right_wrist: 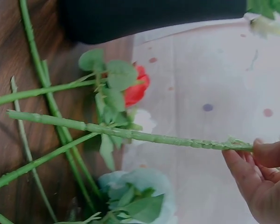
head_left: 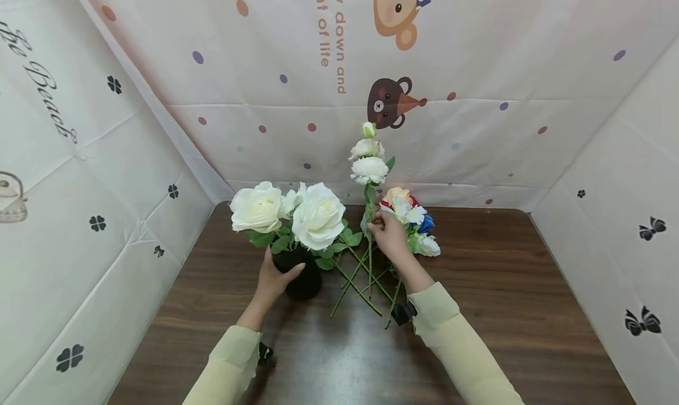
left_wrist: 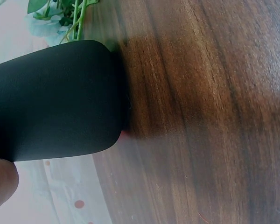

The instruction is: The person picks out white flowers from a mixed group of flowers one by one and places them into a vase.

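Note:
My left hand [head_left: 276,278] grips a black vase [head_left: 305,281] at the left of the table, thumb across its near side. Large white roses [head_left: 318,216] with green leaves stand in the vase. In the left wrist view, the vase [left_wrist: 60,102] fills much of the left side, its base close over the wood. My right hand [head_left: 391,237] pinches the green stem [right_wrist: 149,136] of a white flower spray [head_left: 369,170] between thumb and fingers. The spray is upright, its blooms above the hand and the bare stem end pointing down, to the right of the vase.
Behind my right hand lies a bunch of loose artificial flowers [head_left: 426,246] in white, peach, red and blue. Their crossed stems [head_left: 366,299] spread over the brown wooden table [head_left: 488,310]. A printed white cloth [head_left: 254,86] hangs behind and at both sides.

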`<action>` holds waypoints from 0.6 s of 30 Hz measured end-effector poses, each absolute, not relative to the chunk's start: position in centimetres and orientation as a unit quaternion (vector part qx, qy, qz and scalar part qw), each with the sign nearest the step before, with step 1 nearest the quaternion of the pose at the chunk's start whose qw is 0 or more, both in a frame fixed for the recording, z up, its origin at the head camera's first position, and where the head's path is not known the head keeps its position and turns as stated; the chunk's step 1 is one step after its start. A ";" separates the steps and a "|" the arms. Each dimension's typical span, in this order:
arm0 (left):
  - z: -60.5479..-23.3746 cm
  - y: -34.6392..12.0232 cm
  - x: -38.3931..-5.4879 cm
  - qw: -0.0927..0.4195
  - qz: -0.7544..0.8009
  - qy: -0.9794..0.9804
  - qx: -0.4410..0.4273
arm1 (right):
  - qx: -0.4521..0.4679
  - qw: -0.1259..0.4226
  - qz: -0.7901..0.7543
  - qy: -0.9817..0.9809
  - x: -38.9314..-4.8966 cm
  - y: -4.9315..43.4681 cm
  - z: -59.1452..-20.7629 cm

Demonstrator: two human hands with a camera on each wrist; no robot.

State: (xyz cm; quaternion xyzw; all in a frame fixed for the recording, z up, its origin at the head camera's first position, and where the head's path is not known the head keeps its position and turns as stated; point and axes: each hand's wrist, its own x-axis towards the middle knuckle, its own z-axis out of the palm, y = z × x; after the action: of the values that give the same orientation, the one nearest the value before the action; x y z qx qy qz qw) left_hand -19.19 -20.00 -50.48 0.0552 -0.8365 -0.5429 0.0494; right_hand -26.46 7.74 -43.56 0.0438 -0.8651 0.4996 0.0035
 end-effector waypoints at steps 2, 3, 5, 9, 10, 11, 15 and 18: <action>-50.5 -20.0 -19.3 0.042 -0.540 -0.839 0.060 | 0.047 0.019 0.509 -0.859 -25.6 7.9 -43.0; -50.5 -20.1 -19.3 0.039 -0.539 -0.839 0.063 | 0.052 0.030 0.513 -0.857 -25.1 7.9 -42.7; -50.5 -20.1 -19.3 0.033 -0.537 -0.840 0.068 | 0.063 0.051 0.518 -0.852 -24.1 7.9 -42.3; -50.4 -20.3 -19.2 0.027 -0.534 -0.842 0.075 | 0.090 0.114 0.529 -0.836 -21.7 7.9 -41.9; -50.5 -20.3 -19.2 0.028 -0.534 -0.842 0.075 | 0.099 0.133 0.533 -0.830 -21.1 7.8 -41.9; -50.4 -20.3 -19.2 0.027 -0.534 -0.841 0.076 | 0.108 0.153 0.537 -0.822 -20.5 7.7 -41.9; -50.3 -20.3 -19.1 0.033 -0.536 -0.840 0.072 | 0.172 0.243 0.560 -0.773 -18.4 7.3 -42.5; -50.2 -20.3 -19.1 0.036 -0.537 -0.840 0.070 | 0.218 0.297 0.573 -0.732 -17.2 6.8 -42.8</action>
State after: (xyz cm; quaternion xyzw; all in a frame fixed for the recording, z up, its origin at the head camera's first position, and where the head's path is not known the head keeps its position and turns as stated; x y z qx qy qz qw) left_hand -19.14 -20.31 -50.23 0.0705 -0.8397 -0.5373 0.0357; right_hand -17.20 6.84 -42.85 0.2184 -0.7321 0.5730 0.2967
